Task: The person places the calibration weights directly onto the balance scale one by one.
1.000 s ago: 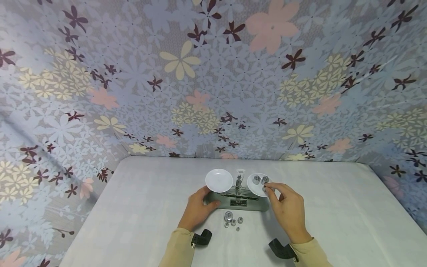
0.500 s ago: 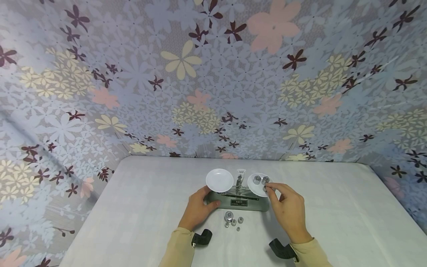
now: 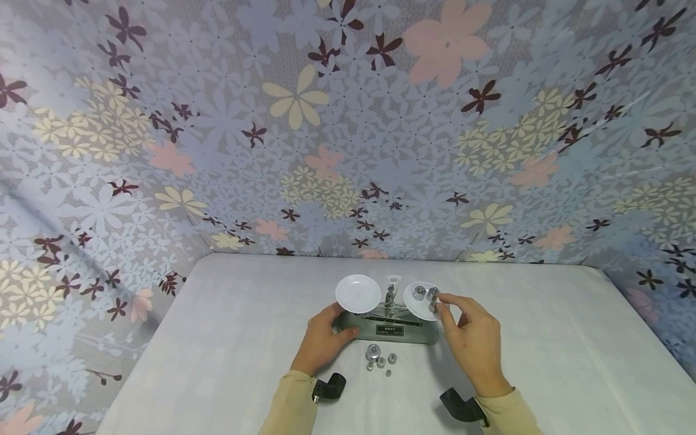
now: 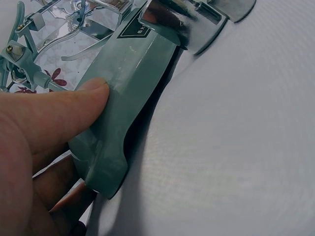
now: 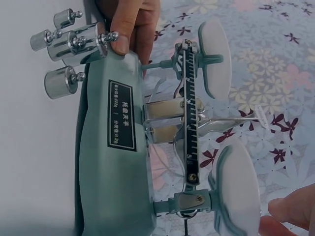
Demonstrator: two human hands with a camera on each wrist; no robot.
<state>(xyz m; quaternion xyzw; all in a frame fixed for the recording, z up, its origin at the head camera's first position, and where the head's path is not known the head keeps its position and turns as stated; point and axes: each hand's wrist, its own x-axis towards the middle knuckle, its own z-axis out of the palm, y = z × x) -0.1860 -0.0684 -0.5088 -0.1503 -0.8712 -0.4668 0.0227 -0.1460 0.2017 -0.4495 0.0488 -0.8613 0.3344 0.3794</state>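
Observation:
A grey-green balance scale [image 3: 389,330] stands mid-table with two white pans. The left pan [image 3: 357,293] holds nothing; the right pan [image 3: 417,305] carries silver weights [image 3: 418,293]. My left hand [image 3: 321,341] grips the left end of the base [image 4: 133,98], its thumb [image 4: 59,108] pressed on top. My right hand [image 3: 473,344] reaches to the right pan's near edge, where index finger and thumb pinch a small weight [image 3: 433,306]. In the right wrist view only the fingertips [image 5: 288,209] show beside that pan [image 5: 236,191], and the weight is hidden.
Several loose silver weights [image 3: 373,352] lie on the white table [image 3: 228,338] just in front of the scale, also close to the base in the right wrist view [image 5: 61,81]. A flowered cloth wall [image 3: 348,151] rises behind the table.
The right hand's fingertips have shifted slightly up and to the right at the right pan. The left hand and the scale have stayed put.

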